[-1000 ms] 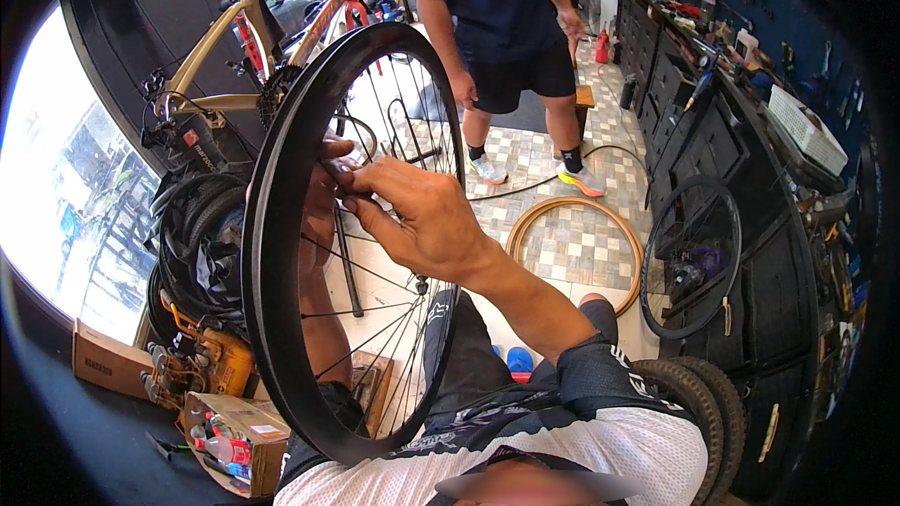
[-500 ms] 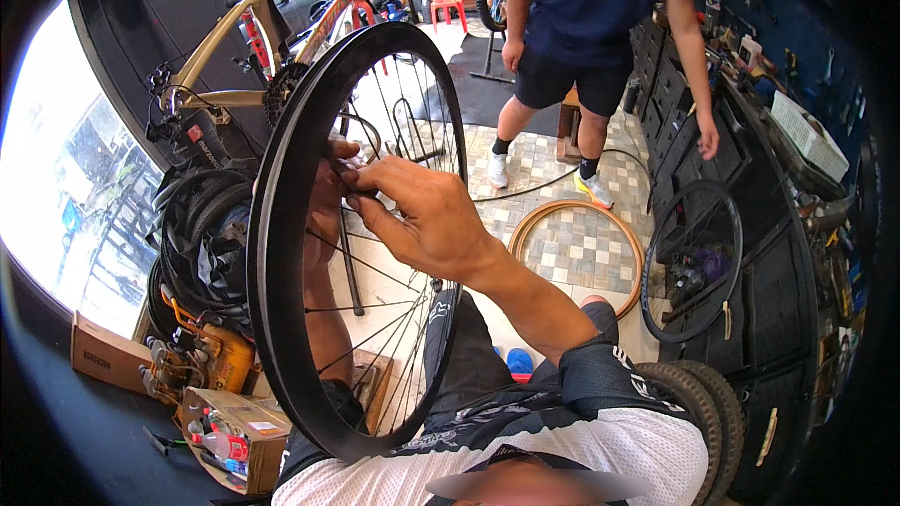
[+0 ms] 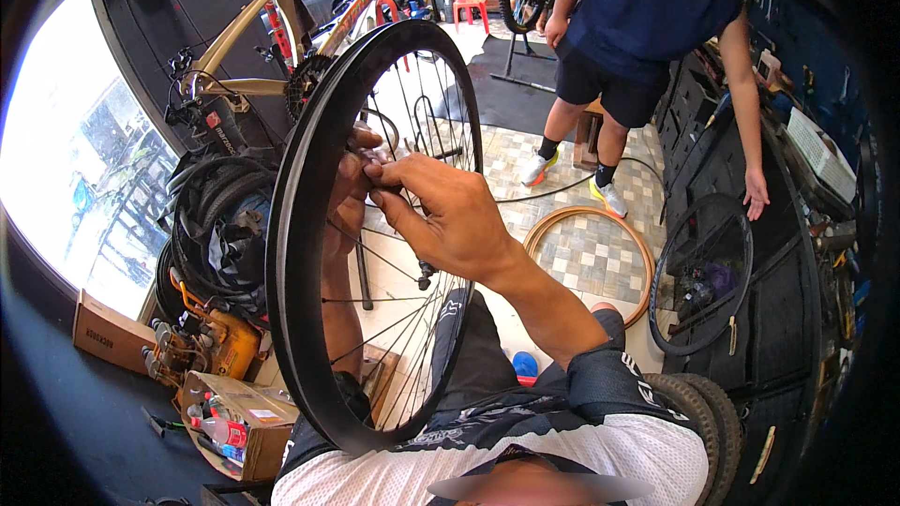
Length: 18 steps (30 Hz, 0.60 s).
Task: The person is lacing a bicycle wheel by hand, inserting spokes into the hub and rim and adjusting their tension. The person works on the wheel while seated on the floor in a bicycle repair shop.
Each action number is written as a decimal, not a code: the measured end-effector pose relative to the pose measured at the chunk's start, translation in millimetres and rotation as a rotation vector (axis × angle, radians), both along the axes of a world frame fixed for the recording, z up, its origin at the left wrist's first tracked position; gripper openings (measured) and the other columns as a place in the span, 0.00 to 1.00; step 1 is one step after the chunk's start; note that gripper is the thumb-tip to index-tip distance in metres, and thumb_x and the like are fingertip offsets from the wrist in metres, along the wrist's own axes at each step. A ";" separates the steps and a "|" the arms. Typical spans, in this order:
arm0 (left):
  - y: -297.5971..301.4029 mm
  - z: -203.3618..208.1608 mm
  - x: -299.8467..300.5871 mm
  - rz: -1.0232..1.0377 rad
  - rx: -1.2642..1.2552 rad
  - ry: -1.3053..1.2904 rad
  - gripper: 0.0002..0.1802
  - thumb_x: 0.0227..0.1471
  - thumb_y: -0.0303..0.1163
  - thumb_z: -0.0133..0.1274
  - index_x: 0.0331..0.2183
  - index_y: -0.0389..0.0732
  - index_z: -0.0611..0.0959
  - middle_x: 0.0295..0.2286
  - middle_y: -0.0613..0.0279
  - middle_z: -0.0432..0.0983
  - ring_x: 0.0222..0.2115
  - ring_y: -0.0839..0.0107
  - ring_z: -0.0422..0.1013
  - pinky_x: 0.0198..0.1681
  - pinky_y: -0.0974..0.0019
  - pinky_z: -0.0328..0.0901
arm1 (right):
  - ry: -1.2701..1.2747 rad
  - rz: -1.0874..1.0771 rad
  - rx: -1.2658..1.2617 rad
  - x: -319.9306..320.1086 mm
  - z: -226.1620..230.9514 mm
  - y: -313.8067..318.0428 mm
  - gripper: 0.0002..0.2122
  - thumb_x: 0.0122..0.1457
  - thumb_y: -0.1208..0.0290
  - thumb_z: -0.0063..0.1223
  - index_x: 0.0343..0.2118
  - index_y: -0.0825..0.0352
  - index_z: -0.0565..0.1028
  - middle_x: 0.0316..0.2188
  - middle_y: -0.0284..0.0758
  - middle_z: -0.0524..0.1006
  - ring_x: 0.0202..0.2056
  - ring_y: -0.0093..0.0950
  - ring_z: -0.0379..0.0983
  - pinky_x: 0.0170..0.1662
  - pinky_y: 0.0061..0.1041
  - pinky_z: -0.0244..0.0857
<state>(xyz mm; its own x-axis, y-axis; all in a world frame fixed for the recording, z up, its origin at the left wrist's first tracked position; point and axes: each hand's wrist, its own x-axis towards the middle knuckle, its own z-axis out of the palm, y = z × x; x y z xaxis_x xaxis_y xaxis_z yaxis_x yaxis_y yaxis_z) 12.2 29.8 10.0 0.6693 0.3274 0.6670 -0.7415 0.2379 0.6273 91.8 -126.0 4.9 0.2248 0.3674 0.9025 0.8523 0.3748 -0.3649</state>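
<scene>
A black deep-rimmed bicycle wheel (image 3: pixel 298 225) stands upright before me, its lower edge against my torso. Thin black spokes run from the rim to the hub (image 3: pixel 427 274). My left hand (image 3: pixel 349 189) is at the inner side of the rim, its fingers curled together among the spokes. Reaching in from the right, my right hand (image 3: pixel 448 215) meets it there, thumb and forefinger pinched. What small part lies between the fingertips is hidden.
A co-worker (image 3: pixel 647 9) stands ahead right, one arm lowered toward dark drawers (image 3: pixel 797 253). Tan tyres (image 3: pixel 647 267) lie on the tiled floor, near a leaning black tyre (image 3: pixel 666 319). At left are a gold-and-red bicycle (image 3: pixel 239 37), piled tyres (image 3: pixel 202 197) and a cardboard box (image 3: pixel 267 403) with bottles.
The view has shifted, so the scene sits slightly further right. Both hands stay together at the rim, fingers pinched. The co-worker has leaned toward the drawers, the arm reaching lower.
</scene>
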 end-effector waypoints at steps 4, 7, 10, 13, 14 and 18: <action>11.0 -13.4 18.9 -0.092 -0.004 -0.011 0.16 0.64 0.35 0.58 0.48 0.35 0.81 0.38 0.61 0.75 0.38 0.70 0.71 0.49 0.61 0.67 | 0.018 -0.041 -0.037 4.6 -2.5 -7.3 0.08 0.60 0.78 0.62 0.42 0.71 0.80 0.36 0.43 0.82 0.34 0.37 0.82 0.36 0.30 0.74; 6.4 0.8 -1.1 -0.026 0.085 -0.046 0.19 0.63 0.35 0.58 0.51 0.35 0.79 0.41 0.58 0.77 0.39 0.69 0.71 0.49 0.62 0.67 | 0.021 0.016 -0.029 -2.1 5.2 -4.9 0.08 0.59 0.77 0.63 0.42 0.70 0.80 0.34 0.42 0.82 0.30 0.34 0.80 0.32 0.28 0.71; 4.4 1.3 5.6 -0.138 0.078 -0.128 0.24 0.62 0.39 0.59 0.53 0.34 0.78 0.45 0.50 0.79 0.40 0.63 0.74 0.47 0.61 0.70 | 0.039 -0.006 -0.042 0.2 2.0 -7.9 0.08 0.59 0.76 0.65 0.41 0.69 0.81 0.32 0.40 0.82 0.25 0.30 0.75 0.28 0.27 0.67; 8.9 -7.1 9.4 -0.159 0.009 -0.113 0.29 0.62 0.38 0.60 0.57 0.29 0.75 0.47 0.37 0.78 0.44 0.55 0.78 0.45 0.59 0.76 | -0.012 -0.005 0.065 13.1 -6.7 -5.0 0.08 0.59 0.72 0.68 0.38 0.68 0.82 0.28 0.35 0.82 0.21 0.23 0.70 0.25 0.24 0.62; 6.8 -6.8 6.6 -0.069 0.071 -0.070 0.27 0.62 0.39 0.60 0.55 0.31 0.77 0.45 0.42 0.78 0.41 0.59 0.77 0.45 0.59 0.73 | 0.042 0.002 0.023 15.1 -6.6 -6.8 0.08 0.59 0.70 0.68 0.38 0.68 0.83 0.28 0.33 0.82 0.21 0.20 0.68 0.24 0.22 0.59; -11.3 10.1 -1.6 0.099 0.203 -0.032 0.19 0.62 0.37 0.59 0.48 0.33 0.81 0.40 0.55 0.79 0.32 0.67 0.74 0.45 0.56 0.70 | 0.253 -0.045 -0.033 34.2 -6.4 -24.6 0.16 0.61 0.61 0.69 0.43 0.69 0.82 0.27 0.27 0.81 0.20 0.08 0.57 0.22 0.14 0.47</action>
<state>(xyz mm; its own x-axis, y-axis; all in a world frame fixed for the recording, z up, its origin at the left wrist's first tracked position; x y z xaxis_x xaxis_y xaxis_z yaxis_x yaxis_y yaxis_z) 10.6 18.5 20.1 0.6182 0.2467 0.7463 -0.7752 0.0343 0.6308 126.0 -150.6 -1.5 0.4589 0.3803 0.8030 0.7475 0.3234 -0.5803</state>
